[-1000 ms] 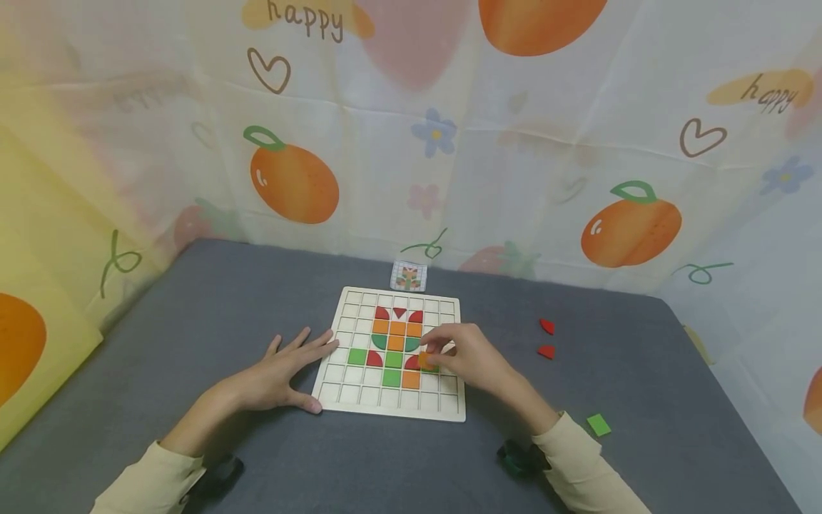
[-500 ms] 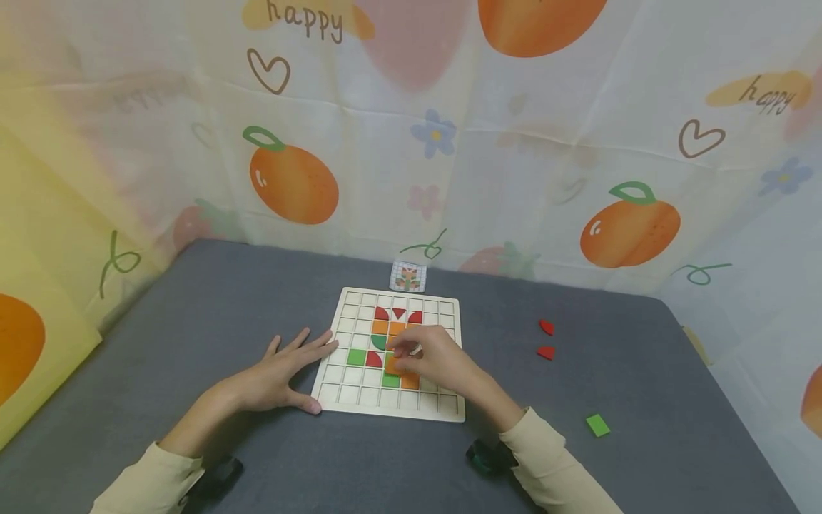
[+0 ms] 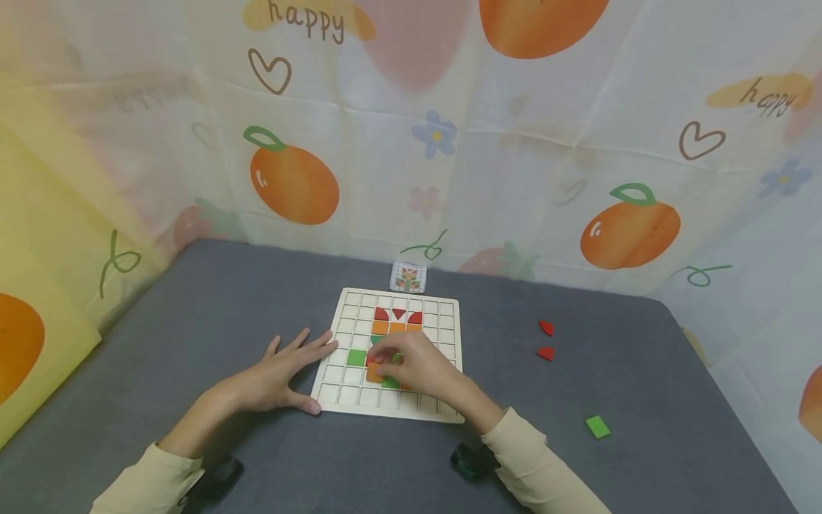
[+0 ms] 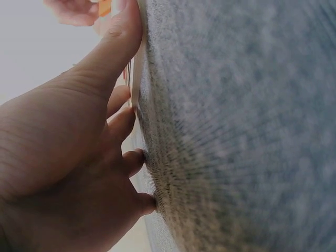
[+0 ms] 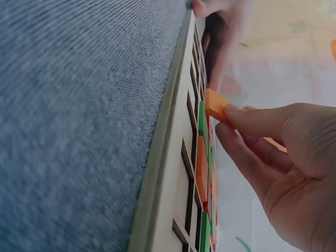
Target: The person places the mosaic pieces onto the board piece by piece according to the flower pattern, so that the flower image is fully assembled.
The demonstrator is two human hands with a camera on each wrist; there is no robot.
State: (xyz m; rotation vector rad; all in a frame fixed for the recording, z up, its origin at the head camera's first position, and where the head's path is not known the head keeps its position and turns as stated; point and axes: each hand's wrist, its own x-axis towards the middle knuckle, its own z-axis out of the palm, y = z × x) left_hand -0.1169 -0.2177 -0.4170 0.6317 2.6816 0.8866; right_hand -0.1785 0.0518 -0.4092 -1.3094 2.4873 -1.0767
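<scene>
A white grid board (image 3: 349, 395) lies on the grey table, bearing red, orange and green tiles in a pattern. Between thumb and fingers, my right hand (image 3: 417, 365) pinches an orange square tile (image 3: 374, 372) over the lower middle of the board. In the right wrist view the orange tile (image 5: 214, 105) is tilted close by a green tile (image 5: 201, 119). My left hand (image 3: 276, 375) lies with spread fingers at the board's left edge, its thumb (image 4: 123, 31) at the near corner. Several tiles under the right hand are hidden in the head view.
A small pattern card (image 3: 407, 277) lies just behind the board. On the right side of the table are two red tiles (image 3: 546, 328) and a light green square tile (image 3: 598, 427). A printed cloth (image 3: 359, 121) hangs along the back.
My right hand has moved left across the board, carrying the orange tile from the right side of the pattern to its lower left. The left hand stays put.
</scene>
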